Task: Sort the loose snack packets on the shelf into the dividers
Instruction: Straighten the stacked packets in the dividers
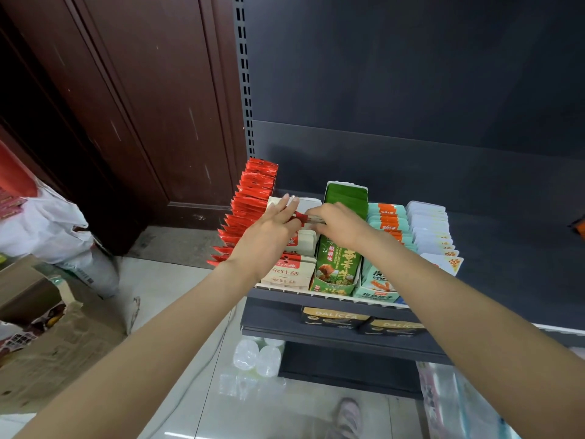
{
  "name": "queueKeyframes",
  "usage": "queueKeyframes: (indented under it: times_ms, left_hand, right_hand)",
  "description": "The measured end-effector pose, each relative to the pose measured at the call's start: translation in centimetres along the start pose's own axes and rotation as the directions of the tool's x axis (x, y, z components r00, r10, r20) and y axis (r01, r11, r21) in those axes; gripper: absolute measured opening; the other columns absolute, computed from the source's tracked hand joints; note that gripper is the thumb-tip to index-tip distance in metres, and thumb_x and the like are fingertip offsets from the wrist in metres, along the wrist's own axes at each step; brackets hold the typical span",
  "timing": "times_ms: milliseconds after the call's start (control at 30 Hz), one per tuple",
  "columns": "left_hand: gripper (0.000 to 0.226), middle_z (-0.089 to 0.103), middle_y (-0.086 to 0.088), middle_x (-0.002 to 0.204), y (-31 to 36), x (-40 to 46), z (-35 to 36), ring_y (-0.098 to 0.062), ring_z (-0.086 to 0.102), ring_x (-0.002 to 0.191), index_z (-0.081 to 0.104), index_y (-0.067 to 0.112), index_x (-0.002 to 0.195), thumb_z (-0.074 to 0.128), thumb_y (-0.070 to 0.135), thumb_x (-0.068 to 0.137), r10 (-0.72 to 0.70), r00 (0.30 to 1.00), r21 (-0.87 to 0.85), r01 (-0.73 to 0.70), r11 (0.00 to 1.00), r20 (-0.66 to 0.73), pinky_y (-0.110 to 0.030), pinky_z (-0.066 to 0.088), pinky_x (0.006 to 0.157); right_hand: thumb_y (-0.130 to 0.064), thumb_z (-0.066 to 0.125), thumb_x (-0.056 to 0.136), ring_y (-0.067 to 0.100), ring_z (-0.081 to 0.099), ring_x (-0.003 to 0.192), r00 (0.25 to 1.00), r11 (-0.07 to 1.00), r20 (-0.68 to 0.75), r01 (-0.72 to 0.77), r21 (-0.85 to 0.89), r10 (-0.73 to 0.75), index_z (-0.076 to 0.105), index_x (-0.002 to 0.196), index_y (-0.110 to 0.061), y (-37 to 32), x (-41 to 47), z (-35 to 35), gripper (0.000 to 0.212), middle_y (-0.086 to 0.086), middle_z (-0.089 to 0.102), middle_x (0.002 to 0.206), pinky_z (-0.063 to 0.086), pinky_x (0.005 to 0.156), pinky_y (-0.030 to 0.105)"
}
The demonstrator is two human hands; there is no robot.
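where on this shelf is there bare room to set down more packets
Bare shelf lies right of the white packets, out to the right edge. The left end is crowded: red packets, cream boxes, green box and both hands.
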State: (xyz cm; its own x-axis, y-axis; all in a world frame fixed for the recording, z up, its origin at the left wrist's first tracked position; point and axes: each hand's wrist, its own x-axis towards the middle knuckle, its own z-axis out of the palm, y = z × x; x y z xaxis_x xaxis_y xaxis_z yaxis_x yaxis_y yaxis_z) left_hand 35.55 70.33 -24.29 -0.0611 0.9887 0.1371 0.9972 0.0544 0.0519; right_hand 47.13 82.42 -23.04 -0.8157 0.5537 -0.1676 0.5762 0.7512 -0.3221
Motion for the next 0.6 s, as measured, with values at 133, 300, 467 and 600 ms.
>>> queueKeyframes:
  times_ms: [133, 300, 467, 600]
  left_hand:
    - [0.049, 0.004, -0.007, 0.159, -0.2, 0.1, -0.2, -0.022, -0.002, 0.146, 0.047, 0.015, 0.128, 0.058, -0.007, 0.086, -0.027, 0.998, -0.002, 0.027, 1.0, 0.055, -0.028, 0.04, 0.104]
    - [0.057, 0.012, -0.007, 0.158, -0.5, 0.9, -0.3, -0.023, 0.006, 0.146, 0.044, 0.014, 0.132, 0.06, -0.01, 0.083, -0.086, 0.993, -0.038, 0.089, 0.995, 0.076, -0.033, 0.045, 0.1]
    - [0.061, 0.007, -0.007, 0.158, -0.3, 1.1, -0.6, -0.022, 0.001, 0.146, 0.039, 0.014, 0.135, 0.056, -0.012, 0.083, -0.075, 0.99, -0.017, 0.077, 0.997, 0.121, -0.032, 0.037, 0.106]
    - [0.058, 0.004, -0.006, 0.159, -0.3, 0.6, -0.6, -0.021, -0.002, 0.146, 0.04, 0.015, 0.133, 0.057, -0.01, 0.084, -0.052, 0.993, 0.0, 0.052, 0.999, 0.104, -0.029, 0.044, 0.099]
  right_hand:
    - [-0.011, 0.053, 0.092, 0.021, 0.042, 0.063, 1.0, 1.0, 0.004, 0.004, 0.012, -0.004, 0.04, 0.058, -0.014, -0.1, 0.8, -0.7, 0.037, -0.001, 0.038, 0.06, 0.03, 0.054, 0.032]
    - [-0.013, 0.055, 0.092, 0.023, 0.06, 0.096, 0.998, 0.996, -0.047, 0.047, 0.076, -0.043, 0.061, 0.114, -0.019, 0.3, 1.0, 0.5, 0.023, 0.003, 0.066, 0.104, 0.05, 0.077, 0.036]
    - [-0.016, 0.067, 0.085, 0.017, 0.059, 0.108, 0.966, 0.975, -0.256, 0.026, 0.222, 0.032, 0.06, 0.122, -0.018, 0.8, -0.6, 0.5, 0.038, 0.002, 0.065, 0.118, 0.049, 0.093, 0.035]
    - [-0.016, 0.06, 0.09, 0.022, 0.064, 0.094, 0.978, 0.983, -0.21, 0.028, 0.18, 0.01, 0.067, 0.114, -0.018, 0.5, -0.9, 1.0, 0.025, 0.005, 0.07, 0.104, 0.052, 0.082, 0.041]
